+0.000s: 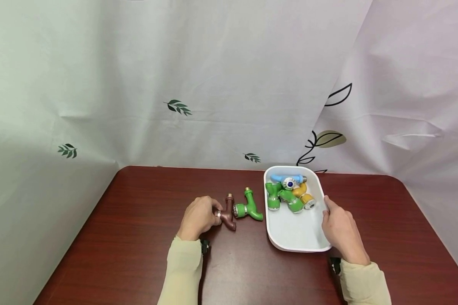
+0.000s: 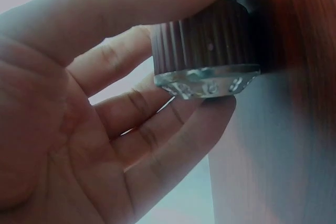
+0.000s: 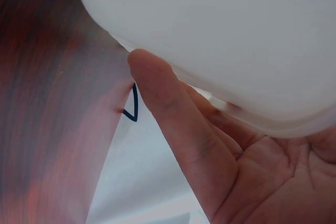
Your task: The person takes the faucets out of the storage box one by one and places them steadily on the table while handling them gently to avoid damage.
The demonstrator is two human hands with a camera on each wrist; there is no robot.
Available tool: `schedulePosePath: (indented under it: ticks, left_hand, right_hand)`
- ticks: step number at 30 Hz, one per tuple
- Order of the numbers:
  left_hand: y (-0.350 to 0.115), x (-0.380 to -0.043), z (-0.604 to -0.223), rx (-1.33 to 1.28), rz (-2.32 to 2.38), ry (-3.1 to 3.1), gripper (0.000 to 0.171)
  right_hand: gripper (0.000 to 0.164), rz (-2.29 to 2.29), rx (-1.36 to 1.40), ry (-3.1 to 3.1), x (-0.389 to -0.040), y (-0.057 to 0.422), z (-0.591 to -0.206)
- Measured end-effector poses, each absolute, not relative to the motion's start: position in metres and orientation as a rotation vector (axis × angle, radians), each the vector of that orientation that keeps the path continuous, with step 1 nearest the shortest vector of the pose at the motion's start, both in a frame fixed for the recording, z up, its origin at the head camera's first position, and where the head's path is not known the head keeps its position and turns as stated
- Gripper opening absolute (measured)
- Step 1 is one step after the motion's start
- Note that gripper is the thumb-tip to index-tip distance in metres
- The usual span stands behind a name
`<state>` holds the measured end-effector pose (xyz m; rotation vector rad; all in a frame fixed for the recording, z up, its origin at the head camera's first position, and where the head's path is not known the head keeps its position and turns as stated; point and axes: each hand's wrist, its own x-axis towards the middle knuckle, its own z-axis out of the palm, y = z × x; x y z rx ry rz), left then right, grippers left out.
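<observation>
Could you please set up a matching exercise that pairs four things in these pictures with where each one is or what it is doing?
Things:
1. brown tap
2. green tap
3. blue tap
4. right hand

Places or states:
A. lies at the far end of the white tray
B. grips the tray's right rim
C. pinched at its ribbed knob by the left hand
D. lies on the table between the brown tap and the tray

Pairs: 1-C, 2-D, 3-A, 4-B
</observation>
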<state>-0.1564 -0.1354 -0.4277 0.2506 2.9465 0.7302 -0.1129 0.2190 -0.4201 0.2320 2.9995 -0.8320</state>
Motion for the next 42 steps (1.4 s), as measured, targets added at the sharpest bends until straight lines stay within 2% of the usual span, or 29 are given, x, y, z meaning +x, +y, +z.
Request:
schedulePosePath:
  ticks: [11, 26, 42]
  left_hand:
    - [-0.1354, -0.1572, -0.4288, 0.268, 0.748, 2.938, 0.027]
    - [-0.1379, -0.1548, -0.4260, 0.333, 0.823, 2.872, 0.047]
    - [-0.1371, -0.1509, -0.4190, 0.335, 0.860, 2.927, 0.045]
  right_hand:
    - [0.050, -0.834, 0.228, 2.999, -0.1126, 0.2191, -0.4203]
    - [0.051, -0.828, 0.244, 2.967, -0.1136, 0.2182, -0.4185]
    - [0.051, -0.821, 0.245, 2.963, -0.1125, 0.2193, -0.4189]
